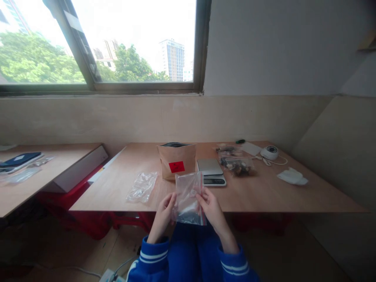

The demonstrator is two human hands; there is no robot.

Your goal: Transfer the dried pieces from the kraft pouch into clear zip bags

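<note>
A clear zip bag (188,199) with a red strip along its right side is held between my two hands at the table's front edge. My left hand (165,213) pinches its left side, and my right hand (210,205) grips the side with the red strip. Behind the bag stands a brown paper pouch (164,160) with a red label, its top parted. A kitchen scale (210,167) lies just right of the pouch. To the left, a crumpled clear bag (142,187) rests on the table.
On the table (249,197), filled clear bags (239,166) lie right of the scale. Farther right are a white dome camera (269,152) with a cable and a crumpled white item (292,176). A second table (49,158) stands left, above a red stool (88,213).
</note>
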